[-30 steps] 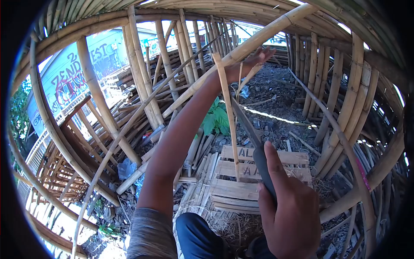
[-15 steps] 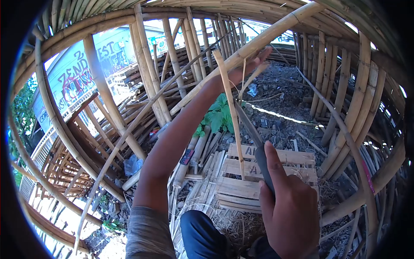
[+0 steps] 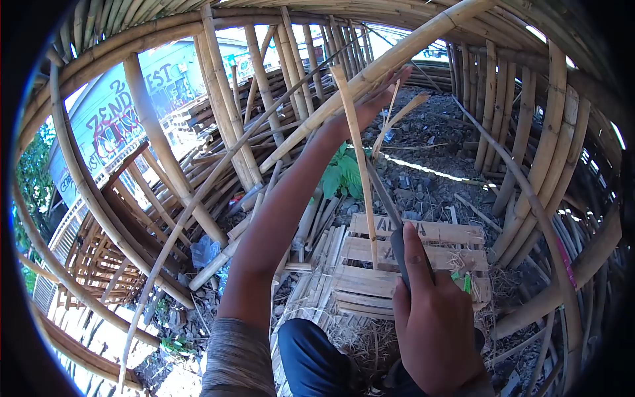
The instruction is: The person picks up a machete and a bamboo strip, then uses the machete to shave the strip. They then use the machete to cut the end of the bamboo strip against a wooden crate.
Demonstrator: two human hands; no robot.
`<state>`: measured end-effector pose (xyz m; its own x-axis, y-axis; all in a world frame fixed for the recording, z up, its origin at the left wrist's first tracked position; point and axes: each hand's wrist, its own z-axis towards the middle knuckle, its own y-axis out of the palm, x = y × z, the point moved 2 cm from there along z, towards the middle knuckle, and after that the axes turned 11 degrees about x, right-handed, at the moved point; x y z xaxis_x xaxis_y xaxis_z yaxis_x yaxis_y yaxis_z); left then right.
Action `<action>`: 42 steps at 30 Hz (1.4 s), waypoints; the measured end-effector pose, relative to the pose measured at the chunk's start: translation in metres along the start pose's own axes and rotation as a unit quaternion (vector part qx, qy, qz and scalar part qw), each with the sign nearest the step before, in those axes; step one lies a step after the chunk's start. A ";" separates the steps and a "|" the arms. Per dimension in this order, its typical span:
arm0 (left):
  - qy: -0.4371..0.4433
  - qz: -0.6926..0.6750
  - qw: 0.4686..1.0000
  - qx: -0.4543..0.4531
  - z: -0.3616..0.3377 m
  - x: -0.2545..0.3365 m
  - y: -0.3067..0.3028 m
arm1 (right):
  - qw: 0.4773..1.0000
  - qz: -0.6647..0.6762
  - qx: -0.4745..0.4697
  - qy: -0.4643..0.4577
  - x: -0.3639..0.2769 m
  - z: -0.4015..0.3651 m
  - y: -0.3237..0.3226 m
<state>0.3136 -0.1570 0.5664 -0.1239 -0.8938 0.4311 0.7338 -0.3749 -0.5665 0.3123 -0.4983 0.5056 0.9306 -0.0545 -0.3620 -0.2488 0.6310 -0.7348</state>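
My right hand (image 3: 436, 324) is wrapped around the dark handle of a long knife (image 3: 385, 193), index finger laid along it. The blade points up and away, its tip beside a thin upright bamboo strip (image 3: 357, 155). That strip crosses in front of my left forearm, its lower end overlapping the wooden crate. My left arm reaches far forward, and my left hand (image 3: 376, 102) lies along the underside of a thick slanting bamboo pole (image 3: 403, 58), fingers stretched out. Thin split bamboo pieces (image 3: 397, 118) fan out just beyond the blade.
A slatted wooden crate (image 3: 423, 231) with printed letters stands before my knees, with shavings and a small green object (image 3: 467, 283) on it. Bamboo posts (image 3: 549, 139) wall the space. A leafy plant (image 3: 342, 173) and stacked bamboo (image 3: 211, 155) lie ahead and left.
The view has shifted slightly. My left hand sits closer against the pole, and the split pieces look more spread. The right hand with the knife has moved slightly left and down.
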 end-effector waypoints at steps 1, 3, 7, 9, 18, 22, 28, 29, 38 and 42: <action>0.007 0.025 1.000 0.014 0.006 0.009 -0.010 | 1.000 -0.003 0.011 0.000 0.000 -0.001 0.002; 0.019 0.074 0.996 0.039 0.017 0.016 -0.027 | 1.000 -0.011 -0.003 0.000 0.000 0.000 0.000; 0.004 0.099 0.994 -0.046 -0.033 -0.049 0.035 | 0.994 0.012 -0.101 0.031 0.002 0.009 -0.006; -0.004 0.069 0.996 -0.048 -0.035 -0.042 0.037 | 0.994 0.020 -0.101 0.033 0.008 0.008 0.000; -0.027 0.047 0.996 -0.069 -0.050 -0.044 0.031 | 0.991 0.014 -0.127 0.023 0.012 0.004 0.018; -0.073 -0.073 0.992 -0.072 -0.051 -0.050 0.046 | 0.990 0.005 -0.138 0.031 0.022 -0.006 0.030; 0.024 -0.001 0.997 0.074 -0.021 -0.013 -0.004 | 0.992 0.018 -0.121 0.030 0.028 -0.001 0.042; 0.047 -0.021 0.994 0.097 -0.025 -0.007 -0.012 | 0.992 0.021 -0.125 0.025 0.029 -0.001 0.043; -0.052 -0.044 0.998 -0.010 -0.054 -0.056 0.026 | 0.996 0.026 -0.084 -0.006 0.043 -0.007 0.069; 0.020 0.067 0.996 0.059 -0.053 -0.049 0.012 | 0.993 0.029 -0.110 0.016 0.046 -0.010 0.059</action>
<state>0.2936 -0.1310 0.5015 -0.0453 -0.9437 0.3276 0.8190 -0.2228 -0.5287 0.3374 -0.4716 0.4396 0.9045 -0.0496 -0.4235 -0.3585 0.4494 -0.8183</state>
